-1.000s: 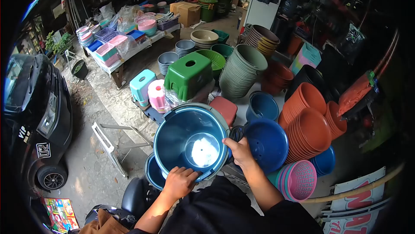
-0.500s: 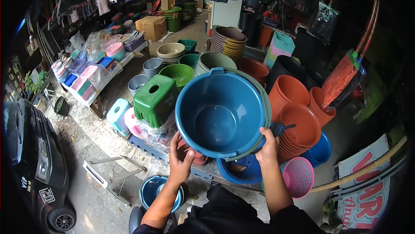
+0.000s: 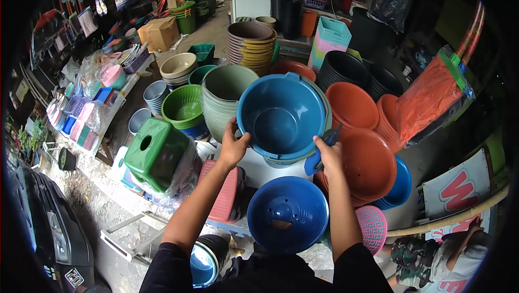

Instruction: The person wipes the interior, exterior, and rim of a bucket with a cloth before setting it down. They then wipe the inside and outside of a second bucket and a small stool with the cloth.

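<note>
Head view: I have a round blue plastic basin (image 3: 280, 119) between my two hands, ahead of me and tilted so that I see into it. My left hand (image 3: 238, 133) is at its left side, partly open, the fingers curved and the thumb apart from them. My right hand (image 3: 326, 147) is at its lower right, thumb by the rim, fingers closed around a dark blue-and-black item (image 3: 313, 163) that I can't make out. A grey-green rim (image 3: 327, 110) shows close along the basin's right side.

Nearer me, below the basin, sits a deep blue round pot (image 3: 288, 206) with holes in its bottom and a brown scrap (image 3: 281, 224) inside. To the right are stacked orange pots (image 3: 368, 166), a blue stack (image 3: 397, 185) beside them and a pink perforated basket (image 3: 371, 230) below. Left of the basin stand a tall stack of pale green pots (image 3: 223, 101) and a bright green ribbed basin (image 3: 183, 104). Farther left, a low worktop (image 3: 112, 125) carries small baskets and plastic-wrapped goods. At lower right is another person (image 3: 432, 258) in camouflage shorts.
</note>
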A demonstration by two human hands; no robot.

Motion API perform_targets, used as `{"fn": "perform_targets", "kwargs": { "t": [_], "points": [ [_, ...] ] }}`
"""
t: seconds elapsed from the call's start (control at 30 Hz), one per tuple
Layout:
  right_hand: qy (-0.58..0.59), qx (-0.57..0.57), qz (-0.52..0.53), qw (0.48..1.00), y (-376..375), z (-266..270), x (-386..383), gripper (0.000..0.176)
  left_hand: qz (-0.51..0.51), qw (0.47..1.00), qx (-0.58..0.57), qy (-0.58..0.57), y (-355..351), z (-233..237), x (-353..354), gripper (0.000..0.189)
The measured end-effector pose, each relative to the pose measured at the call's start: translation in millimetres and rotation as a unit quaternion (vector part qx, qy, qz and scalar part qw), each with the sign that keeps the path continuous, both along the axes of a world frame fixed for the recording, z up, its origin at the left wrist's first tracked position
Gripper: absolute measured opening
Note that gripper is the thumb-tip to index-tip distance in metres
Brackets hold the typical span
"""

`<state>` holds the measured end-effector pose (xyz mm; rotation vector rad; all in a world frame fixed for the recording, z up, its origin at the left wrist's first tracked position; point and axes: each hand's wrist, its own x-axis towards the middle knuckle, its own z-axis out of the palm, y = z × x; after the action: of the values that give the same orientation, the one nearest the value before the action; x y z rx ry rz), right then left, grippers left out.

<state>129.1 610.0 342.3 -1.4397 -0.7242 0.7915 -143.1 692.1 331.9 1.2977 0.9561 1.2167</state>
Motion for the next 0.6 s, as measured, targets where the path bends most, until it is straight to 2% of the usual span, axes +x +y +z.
{"fn": "perform_targets", "kwargs": {
  "t": [0.07, 0.17, 0.2, 0.23, 0.3, 0.37, 0.43, 0.5, 0.53, 0.6],
  "points": [
    [-0.012, -0.001, -0.026, 1.000, 9.8, -11.0, -4.5, 0.016, -0.019, 1.000, -0.005, 0.017, 34.2, -38.3, 9.0, 0.064],
    [-0.015, 0.009, -0.042, 0.999, 24.6, -45.5, -0.5, 0.020, -0.062, 0.997, -0.026, 0.048, 56.1, -61.0, 22.2, 0.066],
    [-0.014, 0.007, -0.042, 0.999, 30.3, -58.9, 2.0, 0.020, -0.089, 0.993, -0.075, 0.017, 61.7, -65.0, 28.1, 0.063],
    [-0.024, -0.008, -0.054, 0.998, 35.2, -72.0, 4.9, 0.022, -0.115, 0.986, -0.123, -0.015, 66.8, -69.2, 34.0, 0.060],
    [-0.036, -0.026, -0.068, 0.997, 41.7, -89.6, 8.2, 0.024, -0.133, 0.979, -0.151, -0.025, 82.9, -96.3, 39.7, 0.060],
    [-0.033, -0.091, -0.059, 0.994, 50.9, -101.7, 13.1, 0.022, -0.153, 0.972, -0.174, -0.036, 97.6, -119.9, 46.6, 0.061],
    [-0.022, -0.117, -0.057, 0.991, 61.3, -126.5, 23.0, 0.024, -0.141, 0.971, -0.192, 0.010, 104.7, -137.2, 52.0, 0.064],
    [-0.138, -0.233, -0.055, 0.961, 67.8, -137.8, 26.6, 0.034, -0.156, 0.965, -0.211, 0.028, 113.4, -153.2, 54.6, 0.070],
    [-0.139, -0.235, -0.076, 0.959, 68.7, -144.7, 25.3, 0.046, -0.151, 0.962, -0.226, 0.023, 115.6, -161.9, 57.4, 0.070],
    [-0.144, -0.264, -0.071, 0.951, 74.0, -162.8, 26.6, 0.050, -0.154, 0.960, -0.232, 0.023, 128.3, -193.3, 59.7, 0.070]
  ]
}}
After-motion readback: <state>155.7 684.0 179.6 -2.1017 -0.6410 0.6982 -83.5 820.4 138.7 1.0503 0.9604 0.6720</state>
